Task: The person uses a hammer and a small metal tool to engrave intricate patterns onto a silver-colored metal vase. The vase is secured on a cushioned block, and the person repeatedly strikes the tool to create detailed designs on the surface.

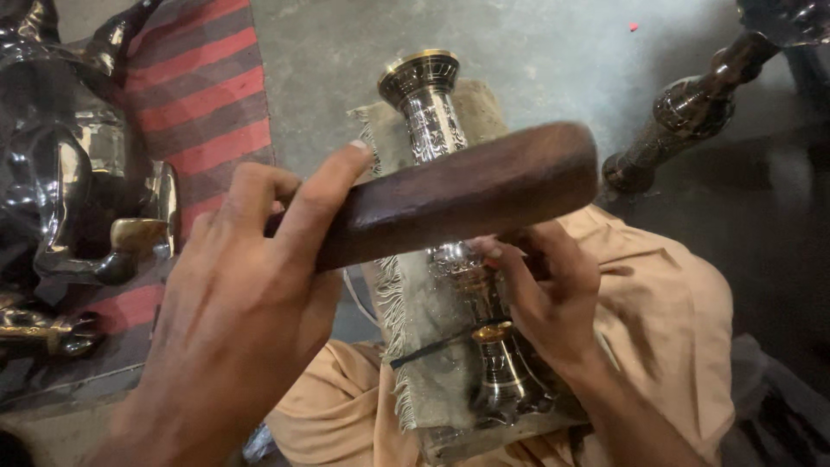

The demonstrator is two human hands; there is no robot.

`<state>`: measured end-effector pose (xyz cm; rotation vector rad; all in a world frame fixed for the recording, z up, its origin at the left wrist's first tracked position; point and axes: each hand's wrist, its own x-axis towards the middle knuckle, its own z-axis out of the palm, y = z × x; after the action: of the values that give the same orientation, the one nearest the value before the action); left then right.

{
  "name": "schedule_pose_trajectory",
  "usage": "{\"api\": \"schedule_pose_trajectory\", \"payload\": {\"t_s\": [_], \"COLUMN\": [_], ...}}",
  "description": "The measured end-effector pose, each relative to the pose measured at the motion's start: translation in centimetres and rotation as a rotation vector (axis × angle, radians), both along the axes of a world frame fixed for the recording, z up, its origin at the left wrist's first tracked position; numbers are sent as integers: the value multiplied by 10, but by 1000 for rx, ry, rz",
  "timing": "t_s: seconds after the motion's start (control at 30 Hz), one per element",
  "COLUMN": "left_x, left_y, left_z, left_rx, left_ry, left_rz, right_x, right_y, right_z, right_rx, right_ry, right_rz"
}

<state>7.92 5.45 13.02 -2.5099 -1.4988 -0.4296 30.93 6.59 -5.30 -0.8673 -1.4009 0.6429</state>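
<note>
At the far left, polished dark metal vessels with curved spouts and brass-coloured fittings stand on a red and grey striped mat, which lies on a bare grey concrete floor. Next comes the left hand, its fingers wrapped around one end of a dark brown wooden mallet, the thumb lying along its upper side; the mallet is held almost level, tilted slightly up to the right, above the workpiece. Under it lies an engraved silver-and-brass metal stem, a long turned piece with a flared brass-rimmed top pointing away from the person; it rests lengthwise on a frayed grey cloth spread over a block on the person's lap, which is covered in peach-coloured fabric. A thin dark band crosses the cloth near the stem's lower end. The right hand is closed, pinching a small dark tool whose tip I cannot make out, pressed against the middle of the stem. At the upper right, another dark turned metal stem lies slanted on the floor, well apart from the work, and a tiny red speck sits on the concrete near the top edge.
</note>
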Motion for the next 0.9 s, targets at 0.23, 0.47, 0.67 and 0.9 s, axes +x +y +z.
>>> {"api": "schedule_pose_trajectory", "payload": {"t_s": [0.23,0.47,0.67,0.9], "left_x": [5,-28,-39,-3], "left_y": [3,-19,-52,-71], "left_z": [12,-17,-101,-182], "left_rx": [58,45,-279,-180], "left_ry": [-50,296,-794,-1602], "left_rz": [-83,315,357,93], "right_x": [4,16,37,18], "right_y": [-2,13,33,64], "right_z": [6,23,38,60], "right_rx": [-42,-437,-384,-347], "right_ry": [-70,313,298,-619], "right_rz": [46,59,288,475]}}
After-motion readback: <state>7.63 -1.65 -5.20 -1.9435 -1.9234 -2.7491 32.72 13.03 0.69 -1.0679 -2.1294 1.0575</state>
